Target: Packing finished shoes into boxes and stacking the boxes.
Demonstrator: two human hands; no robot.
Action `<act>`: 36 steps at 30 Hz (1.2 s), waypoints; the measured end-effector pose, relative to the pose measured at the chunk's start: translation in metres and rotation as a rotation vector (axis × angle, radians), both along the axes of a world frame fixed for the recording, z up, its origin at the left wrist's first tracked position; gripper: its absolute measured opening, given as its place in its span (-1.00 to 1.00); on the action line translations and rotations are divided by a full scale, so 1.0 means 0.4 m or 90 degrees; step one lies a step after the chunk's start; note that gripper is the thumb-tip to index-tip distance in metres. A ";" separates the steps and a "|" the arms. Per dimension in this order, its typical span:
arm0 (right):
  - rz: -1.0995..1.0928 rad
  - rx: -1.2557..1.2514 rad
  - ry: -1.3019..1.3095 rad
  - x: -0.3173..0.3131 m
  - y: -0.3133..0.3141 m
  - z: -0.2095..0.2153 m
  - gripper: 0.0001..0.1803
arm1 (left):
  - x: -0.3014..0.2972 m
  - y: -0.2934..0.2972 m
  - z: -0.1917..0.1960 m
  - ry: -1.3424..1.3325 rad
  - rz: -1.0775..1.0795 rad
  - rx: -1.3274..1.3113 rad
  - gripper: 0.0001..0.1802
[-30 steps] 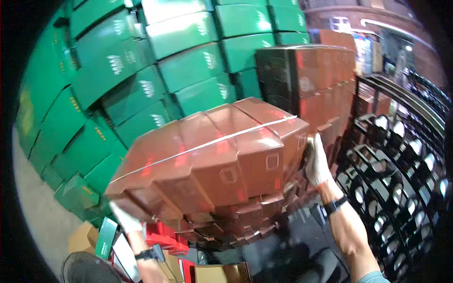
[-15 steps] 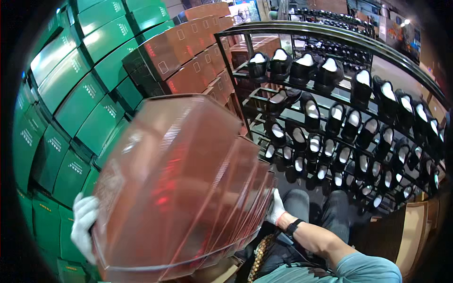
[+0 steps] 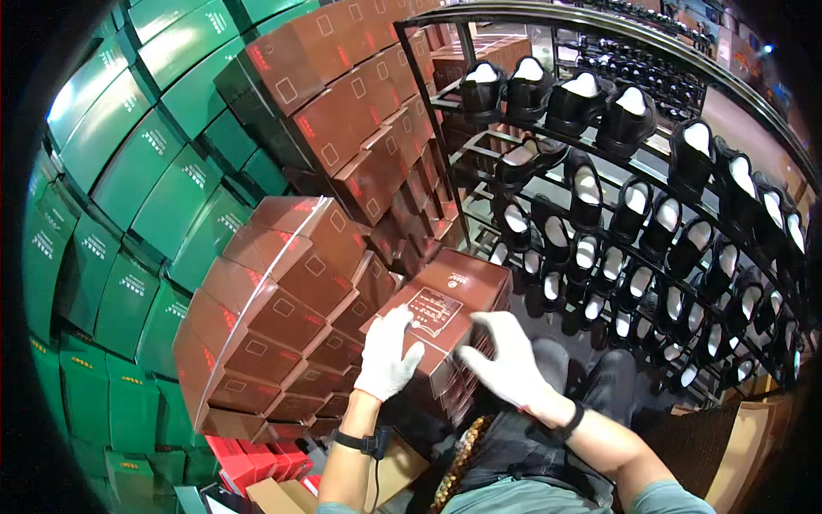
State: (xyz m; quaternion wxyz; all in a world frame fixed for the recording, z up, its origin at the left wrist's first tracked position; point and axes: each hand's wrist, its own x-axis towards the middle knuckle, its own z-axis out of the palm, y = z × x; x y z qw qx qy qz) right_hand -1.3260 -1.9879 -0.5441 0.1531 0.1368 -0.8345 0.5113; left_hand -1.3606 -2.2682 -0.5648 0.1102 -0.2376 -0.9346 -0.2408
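Just in front of me stands a stack of brown shoe boxes (image 3: 458,287), its top lid facing up with pale print on it. My left hand (image 3: 390,355), in a white glove, lies at the lid's near left edge with its fingers apart. Beside the stack's near right corner is my right hand (image 3: 509,360), also white-gloved, its thumb spread from the fingers; whether it touches the box I cannot tell. To the left sits a large bundle of brown shoe boxes (image 3: 291,300), with a pale strap (image 3: 265,287) running round it.
Green boxes (image 3: 145,197) are piled high along the left, and more brown boxes (image 3: 342,68) rise behind. A black metal rack (image 3: 548,13) with rows of black shoes (image 3: 629,120) fills the right. Red boxes (image 3: 257,463) and open cardboard (image 3: 398,471) lie low in front.
The strapped bundle of brown boxes, held between both hands before, now rests at the left, let go. Both hands have moved to the smaller brown stack in the middle.
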 end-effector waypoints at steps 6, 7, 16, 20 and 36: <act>0.179 0.349 -0.049 -0.176 -0.080 -0.061 -0.59 | 0.037 0.100 -0.035 0.031 0.018 0.062 -0.10; 0.249 0.411 -0.105 -0.179 -0.082 -0.050 -0.65 | 0.053 0.113 -0.042 0.040 0.034 0.041 -0.10; 0.079 0.271 -0.147 -0.220 -0.027 -0.106 -0.81 | 0.058 0.186 -0.007 -0.016 0.060 -0.087 -0.21; 0.162 0.080 -0.327 -0.246 0.038 -0.093 -0.71 | 0.012 0.170 -0.065 0.030 0.112 -0.263 -0.36; -0.105 0.187 -0.304 -0.868 0.339 -0.529 -0.56 | -0.059 0.265 0.021 -0.011 -0.031 -0.263 -0.46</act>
